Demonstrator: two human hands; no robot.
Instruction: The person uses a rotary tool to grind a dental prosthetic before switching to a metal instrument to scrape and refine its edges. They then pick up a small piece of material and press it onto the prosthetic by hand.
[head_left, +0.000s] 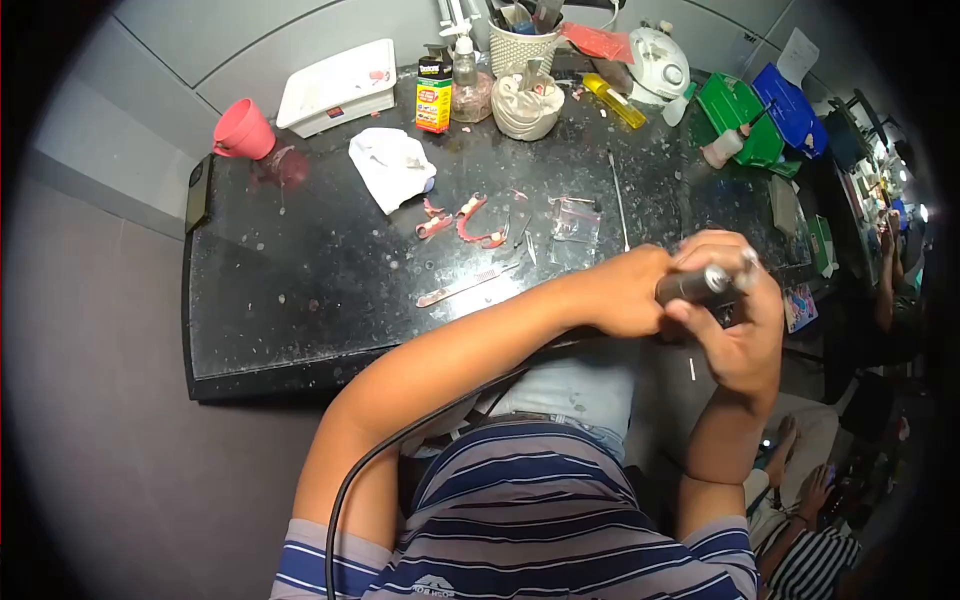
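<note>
My left hand (636, 290) is closed around a dark cylindrical rotary handpiece (685, 289) with a metal end, at the table's right front edge. My right hand (745, 335) wraps the same handpiece from the other side, its fingers bent near the metal end. A black cord (345, 490) runs over my left upper arm and under the forearm towards the hands. Beyond my left forearm lie a curved red-pink denture piece (468, 222) with white teeth and a smaller piece (433, 226) beside it. Nearer the forearm is a knife-like hand tool (465, 285).
A white cloth (392, 168), a small clear packet (576, 222) and a thin metal rod (619, 200) lie on the black table (290, 300). Behind stand a pink mug (244, 130), white tray (338, 90), yellow-black box (434, 95) and green bin (742, 118). Other people sit at right.
</note>
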